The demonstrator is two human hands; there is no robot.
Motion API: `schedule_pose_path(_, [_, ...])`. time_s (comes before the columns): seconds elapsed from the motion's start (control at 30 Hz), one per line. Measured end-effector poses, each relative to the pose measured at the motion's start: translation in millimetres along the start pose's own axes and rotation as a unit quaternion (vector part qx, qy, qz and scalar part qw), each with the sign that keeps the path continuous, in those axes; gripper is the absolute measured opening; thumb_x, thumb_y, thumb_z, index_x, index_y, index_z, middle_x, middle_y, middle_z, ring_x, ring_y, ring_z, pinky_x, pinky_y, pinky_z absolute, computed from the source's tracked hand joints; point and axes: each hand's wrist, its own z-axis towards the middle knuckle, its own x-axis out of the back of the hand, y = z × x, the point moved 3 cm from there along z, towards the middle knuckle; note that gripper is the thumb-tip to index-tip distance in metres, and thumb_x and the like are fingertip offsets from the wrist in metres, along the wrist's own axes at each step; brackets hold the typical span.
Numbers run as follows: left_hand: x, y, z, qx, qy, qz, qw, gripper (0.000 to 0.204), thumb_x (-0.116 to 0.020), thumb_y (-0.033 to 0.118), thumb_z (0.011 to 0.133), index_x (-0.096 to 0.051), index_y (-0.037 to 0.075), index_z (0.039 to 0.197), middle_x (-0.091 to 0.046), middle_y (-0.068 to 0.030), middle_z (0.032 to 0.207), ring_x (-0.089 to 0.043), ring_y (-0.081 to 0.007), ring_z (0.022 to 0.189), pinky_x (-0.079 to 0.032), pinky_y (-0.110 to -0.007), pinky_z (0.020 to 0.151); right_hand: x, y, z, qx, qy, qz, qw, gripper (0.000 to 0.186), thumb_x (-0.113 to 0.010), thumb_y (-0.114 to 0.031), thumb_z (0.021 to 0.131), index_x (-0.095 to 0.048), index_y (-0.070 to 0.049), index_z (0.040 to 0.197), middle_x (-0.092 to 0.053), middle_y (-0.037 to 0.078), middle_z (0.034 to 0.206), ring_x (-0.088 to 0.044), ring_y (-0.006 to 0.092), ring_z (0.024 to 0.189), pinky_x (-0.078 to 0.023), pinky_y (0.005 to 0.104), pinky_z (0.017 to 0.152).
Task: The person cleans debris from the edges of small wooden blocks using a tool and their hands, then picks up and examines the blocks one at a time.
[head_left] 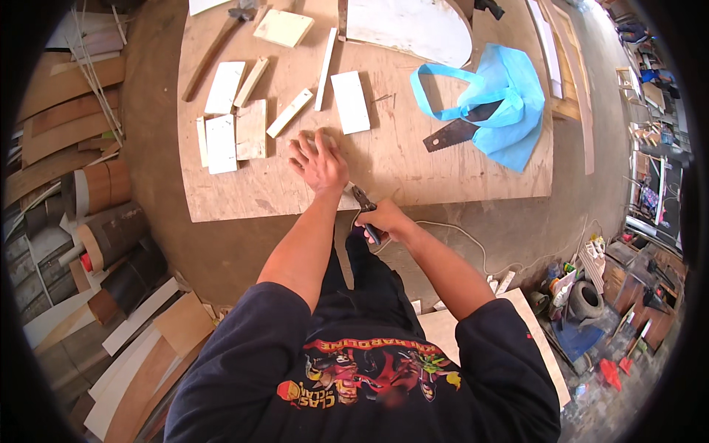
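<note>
My left hand point(320, 162) rests on the plywood tabletop point(258, 196) near its front edge, fingers spread and stretched toward the wood pieces. In my right hand point(385, 220) is a pair of dark-handled pliers point(362, 198), its jaws pointing up and left to the table's edge, close to my left wrist. Whether the jaws grip anything is too small to tell. Just beyond my left fingers lie a bare wooden strip point(289, 113) and a white-faced block point(350, 102). More white-faced blocks point(221, 142) lie to the left.
A hammer point(214, 55) lies at the far left of the table. On the right, a handsaw point(449, 136) sticks out of a light-blue cloth bag point(509, 103). A white curved panel point(406, 29) is at the back. Stacked boards and rolls point(111, 236) line the left floor; a cable point(473, 240) trails right.
</note>
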Motion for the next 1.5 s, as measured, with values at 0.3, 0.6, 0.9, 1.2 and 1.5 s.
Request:
schedule_pose_path(0.3, [3,-1,-1,-0.003,-0.027,-0.008,1.0,0.051,-0.054,0.032,0.099,-0.043,0.021,0.147,-0.028,-0.0201,0.161,-0.016,-0.0476,0.152,-0.014,-0.068,0.117,-7,-10,-15,-0.068,0.001,0.033,0.997,0.022,-0.079,-0.019,0.081,-0.066,-0.001,0.082,-0.067,0.013,0.064,-0.066,0.0222,0.05,-0.052,0.0354,0.044])
schedule_pose_path(0.6, [-1,-8,1,0.0,-0.033,-0.039,0.999,0.055,-0.053,0.044,0.101,-0.041,0.021,0.15,-0.022,-0.02,0.164,-0.011,-0.0461,0.153,-0.009,-0.067,0.119,-9,-69,-44,0.016,0.065,0.039,0.997,0.026,-0.082,-0.023,0.078,-0.066,-0.003,0.085,-0.068,0.009,0.072,-0.065,0.0192,0.057,-0.052,0.0374,0.05])
schedule_pose_path(0.9, [45,-48,-15,-0.336,-0.125,-0.133,0.924,0.058,-0.075,0.057,0.081,-0.069,0.017,0.122,-0.042,-0.0145,0.153,-0.027,-0.0405,0.149,-0.02,-0.061,0.119,80,-120,32,-0.02,0.164,0.022,0.986,0.027,-0.082,-0.031,0.082,-0.062,-0.015,0.076,-0.053,-0.004,0.064,-0.04,0.0074,0.047,-0.031,0.0268,0.044])
schedule_pose_path(1.2, [52,-79,12,-0.406,-0.076,-0.192,0.89,0.047,-0.087,0.037,0.071,-0.069,0.016,0.109,-0.061,-0.0074,0.119,-0.053,-0.0338,0.12,-0.041,-0.051,0.101,58,-121,26,0.028,0.092,0.093,0.991,0.021,-0.078,-0.03,0.089,-0.066,-0.013,0.093,-0.063,0.0,0.072,-0.036,0.003,0.046,-0.031,0.0235,0.044])
schedule_pose_path(1.5, [75,-74,140,-0.157,0.068,-0.072,0.983,0.039,-0.077,0.036,0.085,-0.068,0.014,0.115,-0.065,-0.0045,0.107,-0.056,-0.0306,0.104,-0.042,-0.046,0.091,-8,-127,37,0.102,0.042,0.109,0.988,0.026,-0.082,-0.034,0.084,-0.066,-0.014,0.086,-0.063,0.0,0.069,-0.038,0.0048,0.046,-0.031,0.026,0.045])
